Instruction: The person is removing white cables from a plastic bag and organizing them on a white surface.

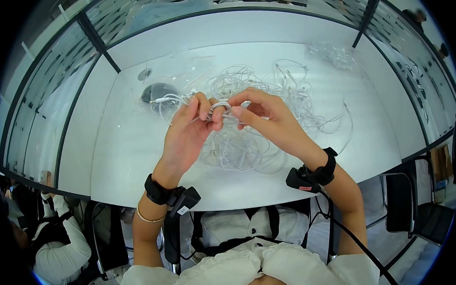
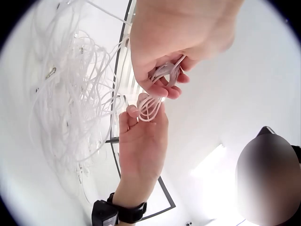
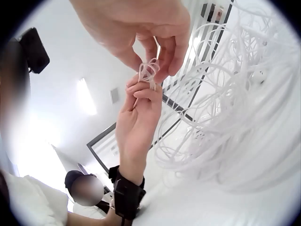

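Note:
Both hands meet above the white table (image 1: 132,154) and hold a small coil of white cable (image 1: 220,108) between them. My left hand (image 1: 205,111) pinches the loops with curled fingers, and a loose end of cable trails off to the left. My right hand (image 1: 233,111) pinches the same bundle from the right. In the left wrist view the left hand (image 2: 164,84) grips the loops (image 2: 151,107) from above while the right hand (image 2: 138,115) holds them from below. The right wrist view shows the right hand (image 3: 157,70) and the left hand (image 3: 141,87) on the coil (image 3: 148,71).
A large tangle of white cables (image 1: 285,94) lies on the table behind and under the hands. A dark round object (image 1: 157,92) sits at the left, clear plastic bags (image 1: 336,53) at the back right. Glass partitions ring the table. A chair (image 1: 412,199) stands at the right.

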`<state>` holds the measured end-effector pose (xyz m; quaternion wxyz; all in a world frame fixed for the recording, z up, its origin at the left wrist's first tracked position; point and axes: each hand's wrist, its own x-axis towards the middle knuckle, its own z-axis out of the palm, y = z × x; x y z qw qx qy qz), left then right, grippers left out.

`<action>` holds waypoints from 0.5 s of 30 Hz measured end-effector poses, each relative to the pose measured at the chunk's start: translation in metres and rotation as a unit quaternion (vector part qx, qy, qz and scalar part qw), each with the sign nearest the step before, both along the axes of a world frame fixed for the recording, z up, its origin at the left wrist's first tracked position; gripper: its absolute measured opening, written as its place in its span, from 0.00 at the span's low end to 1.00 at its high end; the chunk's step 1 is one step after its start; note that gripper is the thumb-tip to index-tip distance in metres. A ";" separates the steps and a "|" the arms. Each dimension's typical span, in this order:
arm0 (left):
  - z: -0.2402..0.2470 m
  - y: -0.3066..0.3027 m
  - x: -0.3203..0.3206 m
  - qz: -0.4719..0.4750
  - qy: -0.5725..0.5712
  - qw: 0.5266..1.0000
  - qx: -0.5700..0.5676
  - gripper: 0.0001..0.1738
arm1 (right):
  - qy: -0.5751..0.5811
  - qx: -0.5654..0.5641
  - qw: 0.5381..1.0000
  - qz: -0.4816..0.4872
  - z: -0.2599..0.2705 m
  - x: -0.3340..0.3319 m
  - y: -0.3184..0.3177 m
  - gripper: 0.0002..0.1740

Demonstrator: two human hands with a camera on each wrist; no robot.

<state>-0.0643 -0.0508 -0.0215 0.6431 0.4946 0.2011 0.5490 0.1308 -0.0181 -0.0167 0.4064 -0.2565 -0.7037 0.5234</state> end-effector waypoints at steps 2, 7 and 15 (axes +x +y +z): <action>0.001 -0.001 0.001 0.019 0.028 0.999 0.003 0.19 | -0.026 0.047 0.999 -0.003 0.000 0.002 0.002 0.13; 0.004 -0.004 0.007 0.048 0.048 0.998 0.016 0.19 | -0.007 0.066 0.998 0.021 -0.002 0.002 0.008 0.13; 0.003 0.000 0.002 0.072 0.101 0.989 0.078 0.18 | 0.054 -0.050 0.993 0.090 -0.001 0.003 0.010 0.13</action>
